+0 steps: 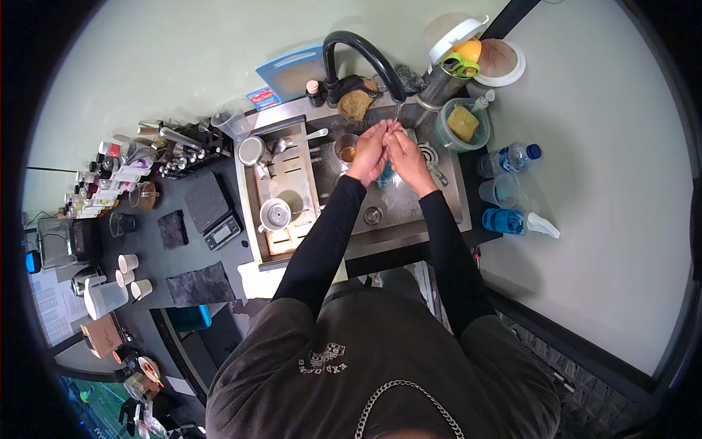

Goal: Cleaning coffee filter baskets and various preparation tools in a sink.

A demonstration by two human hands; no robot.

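My left hand point(371, 153) and my right hand point(407, 155) meet under the black gooseneck faucet point(362, 41), fingertips touching. A thin stream of water point(397, 111) falls onto the fingers. Whether something small lies between them is hidden. Below is a stainless steel sink point(406, 214) with a round drain point(373, 215). A metal cup point(346, 148) with some brownish liquid stands just left of my left hand. Something blue point(387, 173) shows in the sink between my wrists. Beside my right hand lies a utensil with a round coiled head point(428, 155).
On the left, a slotted tray point(299, 219) bears a white cup point(275, 214), a metal jar point(253, 151) and a spoon point(301, 141). A plastic tub point(482, 140) with a yellow sponge point(462, 123), a water bottle point(513, 159) and a blue spray bottle point(504, 221) stand right. A digital scale point(211, 206) sits farther left.
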